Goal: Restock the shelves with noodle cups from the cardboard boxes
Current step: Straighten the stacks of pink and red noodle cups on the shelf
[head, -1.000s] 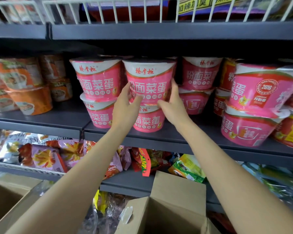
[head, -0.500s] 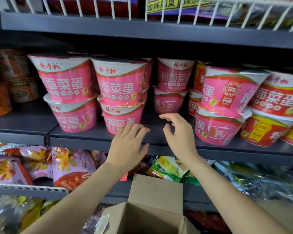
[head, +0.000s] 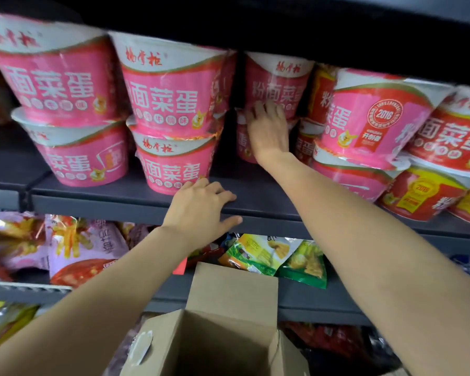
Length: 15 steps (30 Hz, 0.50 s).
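neither hand holds anything. left hand (head: 201,210) rests on the front edge of the shelf (head: 98,198), fingers loosely spread on top, thumb under the lip, just below the lower front cup (head: 174,169). right hand (head: 269,131) reaches deeper, flat with fingers extended against the back cups (head: 278,82) stacked behind; whether it grips one i cannot tell. pink cups stand two high along the shelf. an open box (head: 228,343) sits below between the forearms. snack bags (head: 274,256) lie on the lower shelf.
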{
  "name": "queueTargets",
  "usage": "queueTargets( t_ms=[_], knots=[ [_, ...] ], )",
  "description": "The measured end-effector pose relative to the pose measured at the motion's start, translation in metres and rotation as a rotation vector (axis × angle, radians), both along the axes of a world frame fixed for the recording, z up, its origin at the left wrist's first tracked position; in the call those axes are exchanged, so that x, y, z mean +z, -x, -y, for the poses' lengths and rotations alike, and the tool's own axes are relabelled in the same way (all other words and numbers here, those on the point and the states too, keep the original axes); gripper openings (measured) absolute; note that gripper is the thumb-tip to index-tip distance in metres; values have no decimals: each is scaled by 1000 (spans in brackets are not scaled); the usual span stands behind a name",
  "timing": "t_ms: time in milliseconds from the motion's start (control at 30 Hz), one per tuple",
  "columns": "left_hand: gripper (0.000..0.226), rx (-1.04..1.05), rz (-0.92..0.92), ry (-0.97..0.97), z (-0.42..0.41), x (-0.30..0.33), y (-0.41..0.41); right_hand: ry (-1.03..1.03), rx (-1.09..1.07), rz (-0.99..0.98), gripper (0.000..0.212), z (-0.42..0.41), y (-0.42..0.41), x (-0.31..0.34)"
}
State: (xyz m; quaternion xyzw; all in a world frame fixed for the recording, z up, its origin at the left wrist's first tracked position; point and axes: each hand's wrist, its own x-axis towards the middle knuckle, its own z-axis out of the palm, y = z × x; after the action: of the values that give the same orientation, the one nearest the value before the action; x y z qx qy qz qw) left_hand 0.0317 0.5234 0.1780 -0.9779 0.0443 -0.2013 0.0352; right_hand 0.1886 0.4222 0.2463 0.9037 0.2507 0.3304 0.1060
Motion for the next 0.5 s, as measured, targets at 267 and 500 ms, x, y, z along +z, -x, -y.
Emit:
queueTargets(
  t_ms=[267,500],
  knots=[
    [58,-14,16,39,-2,-3,0,-524,35,19,25,15,3,-7],
    [65,30,56,319,10,7,-11,-604,66,9,39,35,36,-22]
  ],
)
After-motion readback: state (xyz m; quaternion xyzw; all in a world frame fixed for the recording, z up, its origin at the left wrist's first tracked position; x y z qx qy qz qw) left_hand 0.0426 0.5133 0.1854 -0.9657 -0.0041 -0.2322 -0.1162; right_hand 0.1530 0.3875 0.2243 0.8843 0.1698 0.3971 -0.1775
